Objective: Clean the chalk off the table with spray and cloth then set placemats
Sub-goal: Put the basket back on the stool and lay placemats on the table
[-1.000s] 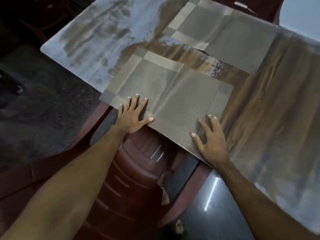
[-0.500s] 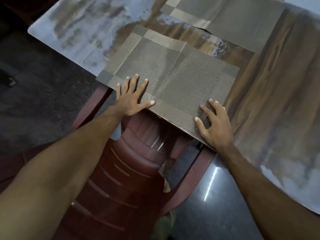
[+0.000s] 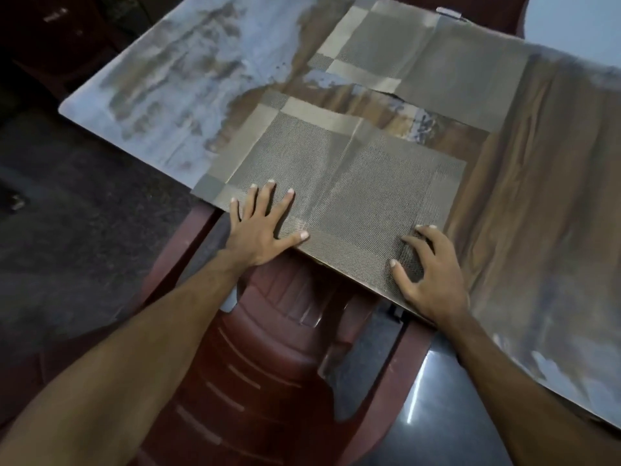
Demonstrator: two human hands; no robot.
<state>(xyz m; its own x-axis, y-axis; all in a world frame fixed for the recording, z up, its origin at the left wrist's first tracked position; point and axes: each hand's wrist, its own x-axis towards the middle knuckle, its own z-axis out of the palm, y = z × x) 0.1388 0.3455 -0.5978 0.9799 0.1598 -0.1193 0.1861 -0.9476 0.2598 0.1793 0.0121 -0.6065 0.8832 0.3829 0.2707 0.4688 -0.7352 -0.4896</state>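
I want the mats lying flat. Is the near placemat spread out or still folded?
Spread out. The near placemat lies open on the table, a crease down its middle, with the left hand and right hand pressing it.

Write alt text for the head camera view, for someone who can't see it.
Both of a person's hands, left hand flat and right hand with fingers slightly arched, press the near placemat onto a wooden table. A second placemat lies beyond it, chalk smears cover the table's left part, and a red plastic chair stands below.
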